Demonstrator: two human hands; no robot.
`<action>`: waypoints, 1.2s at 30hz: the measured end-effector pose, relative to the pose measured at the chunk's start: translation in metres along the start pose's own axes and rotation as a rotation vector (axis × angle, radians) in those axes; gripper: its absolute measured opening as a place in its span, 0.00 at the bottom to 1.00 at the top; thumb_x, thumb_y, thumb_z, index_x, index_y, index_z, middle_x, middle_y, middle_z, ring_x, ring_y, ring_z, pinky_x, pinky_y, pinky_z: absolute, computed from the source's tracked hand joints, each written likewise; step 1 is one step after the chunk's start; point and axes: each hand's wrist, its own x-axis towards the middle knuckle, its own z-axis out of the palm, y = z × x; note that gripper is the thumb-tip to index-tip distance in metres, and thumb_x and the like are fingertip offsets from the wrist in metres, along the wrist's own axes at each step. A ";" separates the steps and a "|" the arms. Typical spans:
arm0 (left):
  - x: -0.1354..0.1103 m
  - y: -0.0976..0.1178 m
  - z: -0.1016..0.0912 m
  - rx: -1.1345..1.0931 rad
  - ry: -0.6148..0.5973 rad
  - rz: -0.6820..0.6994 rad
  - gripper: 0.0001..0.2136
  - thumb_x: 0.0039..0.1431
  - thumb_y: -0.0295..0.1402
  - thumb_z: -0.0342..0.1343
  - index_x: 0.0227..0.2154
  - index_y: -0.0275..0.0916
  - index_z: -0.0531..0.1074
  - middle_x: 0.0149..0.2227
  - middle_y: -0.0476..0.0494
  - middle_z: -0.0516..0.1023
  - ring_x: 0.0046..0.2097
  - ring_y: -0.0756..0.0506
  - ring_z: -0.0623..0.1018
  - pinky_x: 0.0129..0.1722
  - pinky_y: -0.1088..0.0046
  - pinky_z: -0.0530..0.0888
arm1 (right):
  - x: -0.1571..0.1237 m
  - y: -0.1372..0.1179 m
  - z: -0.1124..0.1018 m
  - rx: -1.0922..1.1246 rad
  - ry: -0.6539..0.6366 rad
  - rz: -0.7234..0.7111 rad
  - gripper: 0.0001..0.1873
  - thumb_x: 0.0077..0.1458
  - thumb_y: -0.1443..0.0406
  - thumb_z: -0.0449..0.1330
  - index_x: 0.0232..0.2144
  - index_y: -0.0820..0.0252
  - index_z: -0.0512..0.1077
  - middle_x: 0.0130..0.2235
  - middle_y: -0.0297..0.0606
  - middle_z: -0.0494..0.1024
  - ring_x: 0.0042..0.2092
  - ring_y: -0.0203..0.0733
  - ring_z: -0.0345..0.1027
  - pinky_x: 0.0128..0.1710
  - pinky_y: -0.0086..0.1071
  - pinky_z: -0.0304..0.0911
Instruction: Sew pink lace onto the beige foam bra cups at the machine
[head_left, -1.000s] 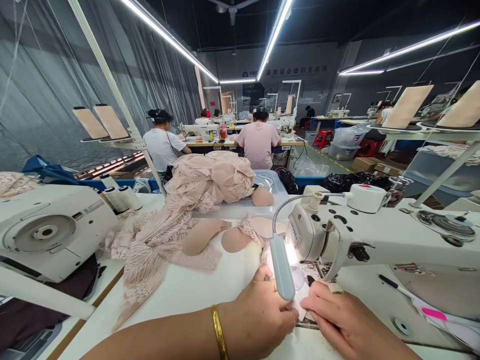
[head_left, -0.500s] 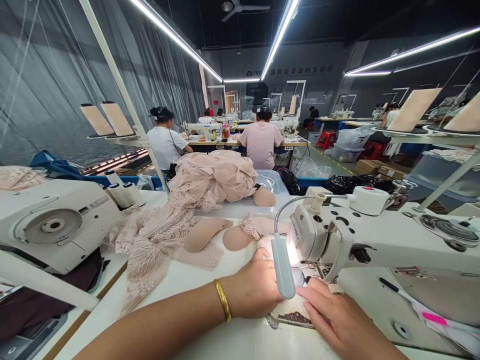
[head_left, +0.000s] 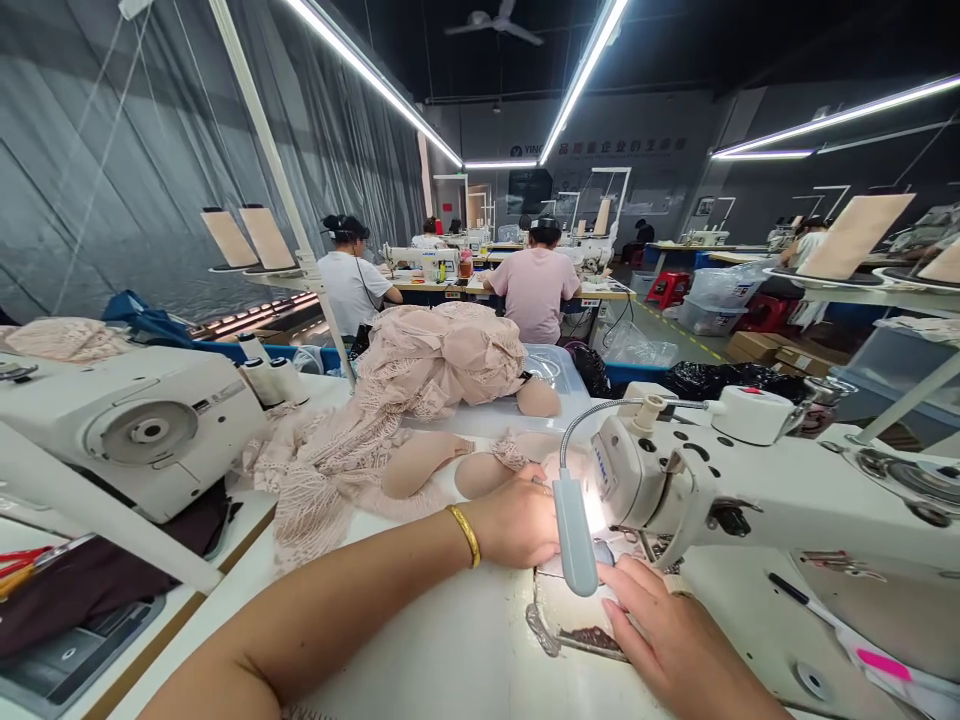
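Though partly behind a lamp (head_left: 575, 545), pale fabric (head_left: 553, 464) just beyond left hand (head_left: 519, 522), grip unclear.

Pale pink fabric (head_left: 553, 466), brightly lit, partly hidden, beside white sewing machine (head_left: 795, 485)

Left arm (head_left: 337, 608) enters lower left of frame, elbow slightly bent, forearm angled up to center. Left hand (head_left: 519, 520) just right of center, back up, fingertips hidden. Right forearm (head_left: 724, 672) enters bottom right; right hand (head_left: 658, 612) lower right of center, back up, fingers pointing upper left, thumb parted.
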 end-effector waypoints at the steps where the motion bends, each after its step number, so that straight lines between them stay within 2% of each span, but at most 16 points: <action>1: 0.002 -0.003 -0.004 0.004 0.023 -0.053 0.06 0.64 0.32 0.55 0.36 0.44 0.77 0.44 0.47 0.81 0.45 0.43 0.75 0.58 0.60 0.63 | 0.000 0.000 0.000 0.007 0.008 -0.005 0.18 0.71 0.64 0.47 0.56 0.52 0.71 0.44 0.41 0.81 0.36 0.44 0.77 0.31 0.34 0.70; 4: 0.008 -0.017 -0.012 0.018 0.131 -0.347 0.13 0.63 0.26 0.54 0.49 0.41 0.76 0.58 0.37 0.75 0.58 0.35 0.71 0.59 0.53 0.60 | 0.001 -0.001 -0.001 0.027 0.007 -0.011 0.15 0.72 0.64 0.47 0.51 0.51 0.72 0.39 0.38 0.79 0.35 0.44 0.75 0.31 0.34 0.69; 5: 0.010 -0.022 -0.014 0.023 0.143 -0.431 0.15 0.61 0.25 0.54 0.50 0.40 0.75 0.57 0.34 0.75 0.59 0.33 0.70 0.58 0.51 0.60 | 0.002 -0.002 -0.002 0.028 -0.002 -0.002 0.14 0.72 0.64 0.46 0.49 0.51 0.71 0.38 0.37 0.78 0.34 0.44 0.74 0.31 0.34 0.69; 7: 0.013 -0.034 -0.019 0.006 0.134 -0.536 0.12 0.58 0.23 0.55 0.43 0.37 0.77 0.46 0.34 0.79 0.51 0.34 0.74 0.55 0.50 0.62 | 0.002 -0.004 -0.004 0.027 -0.018 0.018 0.14 0.72 0.64 0.45 0.47 0.51 0.70 0.38 0.37 0.78 0.33 0.44 0.73 0.31 0.35 0.69; 9: 0.013 -0.044 -0.029 -0.021 0.147 -0.585 0.04 0.57 0.25 0.57 0.34 0.37 0.75 0.36 0.40 0.79 0.42 0.38 0.76 0.52 0.53 0.64 | 0.003 -0.005 -0.006 0.027 -0.015 0.019 0.14 0.73 0.64 0.45 0.47 0.51 0.70 0.39 0.37 0.78 0.35 0.45 0.74 0.32 0.36 0.70; 12: 0.001 -0.048 -0.058 -0.038 0.235 -0.659 0.04 0.62 0.27 0.54 0.33 0.38 0.73 0.36 0.43 0.79 0.41 0.41 0.76 0.51 0.55 0.64 | 0.002 -0.004 -0.006 0.028 0.019 -0.015 0.12 0.71 0.65 0.47 0.45 0.51 0.71 0.40 0.38 0.79 0.37 0.46 0.75 0.34 0.36 0.70; 14: -0.017 -0.038 -0.079 -0.043 0.276 -0.668 0.07 0.64 0.25 0.50 0.33 0.38 0.72 0.36 0.43 0.79 0.42 0.41 0.76 0.51 0.57 0.64 | 0.002 -0.003 -0.006 0.028 0.039 -0.032 0.12 0.70 0.65 0.48 0.42 0.50 0.71 0.38 0.38 0.78 0.36 0.45 0.75 0.32 0.35 0.69; 16: -0.039 -0.016 -0.089 -0.080 0.258 -0.602 0.06 0.63 0.27 0.52 0.30 0.39 0.70 0.36 0.44 0.77 0.42 0.42 0.75 0.47 0.63 0.67 | 0.002 -0.004 -0.005 0.033 0.048 -0.028 0.12 0.70 0.66 0.48 0.40 0.50 0.72 0.36 0.37 0.77 0.33 0.44 0.73 0.29 0.35 0.67; 18: -0.061 0.013 -0.085 -0.234 0.161 -0.411 0.06 0.58 0.23 0.53 0.28 0.39 0.66 0.40 0.42 0.76 0.45 0.42 0.75 0.45 0.67 0.69 | 0.003 -0.005 -0.004 0.043 0.047 -0.019 0.13 0.70 0.66 0.48 0.39 0.50 0.72 0.35 0.36 0.77 0.30 0.43 0.71 0.27 0.34 0.65; 20: -0.076 0.043 -0.071 -0.403 -0.028 -0.231 0.10 0.53 0.23 0.56 0.24 0.40 0.60 0.34 0.45 0.74 0.43 0.44 0.76 0.42 0.72 0.71 | 0.003 -0.005 -0.004 0.049 0.048 -0.019 0.13 0.70 0.66 0.48 0.39 0.50 0.72 0.35 0.35 0.76 0.30 0.43 0.70 0.27 0.34 0.64; 21: -0.081 0.056 -0.063 -0.442 -0.094 -0.201 0.11 0.56 0.25 0.58 0.25 0.40 0.60 0.35 0.46 0.75 0.42 0.45 0.76 0.42 0.71 0.71 | 0.003 -0.005 -0.004 0.053 0.049 -0.026 0.13 0.70 0.66 0.48 0.39 0.50 0.72 0.35 0.35 0.76 0.30 0.43 0.70 0.27 0.34 0.64; 24: -0.081 0.080 -0.042 -0.449 -0.134 -0.282 0.09 0.65 0.32 0.56 0.30 0.40 0.62 0.39 0.45 0.75 0.39 0.45 0.74 0.41 0.69 0.72 | 0.002 -0.005 -0.004 0.061 0.053 -0.053 0.13 0.70 0.67 0.49 0.40 0.50 0.73 0.35 0.35 0.75 0.31 0.43 0.71 0.29 0.34 0.65; 27: -0.071 0.087 -0.029 -0.483 -0.077 -0.340 0.03 0.64 0.27 0.54 0.38 0.40 0.65 0.42 0.43 0.73 0.39 0.45 0.73 0.39 0.69 0.73 | 0.002 -0.007 -0.006 0.069 0.065 -0.080 0.13 0.70 0.68 0.49 0.44 0.50 0.73 0.34 0.35 0.75 0.32 0.43 0.71 0.30 0.35 0.66; 30: -0.063 0.083 -0.016 -0.495 -0.005 -0.403 0.08 0.59 0.23 0.57 0.40 0.38 0.67 0.48 0.39 0.70 0.44 0.44 0.73 0.44 0.67 0.74 | 0.002 -0.012 -0.008 0.078 0.078 -0.102 0.14 0.70 0.69 0.48 0.44 0.51 0.72 0.34 0.35 0.74 0.32 0.43 0.71 0.31 0.35 0.67; 33: -0.059 0.074 -0.007 -0.429 -0.029 -0.466 0.11 0.56 0.29 0.65 0.40 0.38 0.69 0.48 0.39 0.71 0.48 0.40 0.72 0.49 0.60 0.74 | 0.003 -0.017 -0.008 0.069 0.059 -0.146 0.15 0.69 0.71 0.47 0.46 0.52 0.72 0.34 0.36 0.73 0.34 0.44 0.71 0.32 0.36 0.67; 36: -0.055 0.064 -0.011 -0.369 -0.105 -0.337 0.12 0.57 0.35 0.69 0.36 0.39 0.71 0.45 0.42 0.75 0.47 0.40 0.73 0.50 0.61 0.73 | 0.004 -0.019 -0.007 0.034 0.036 -0.180 0.16 0.69 0.72 0.45 0.47 0.55 0.71 0.35 0.38 0.72 0.35 0.45 0.71 0.32 0.36 0.67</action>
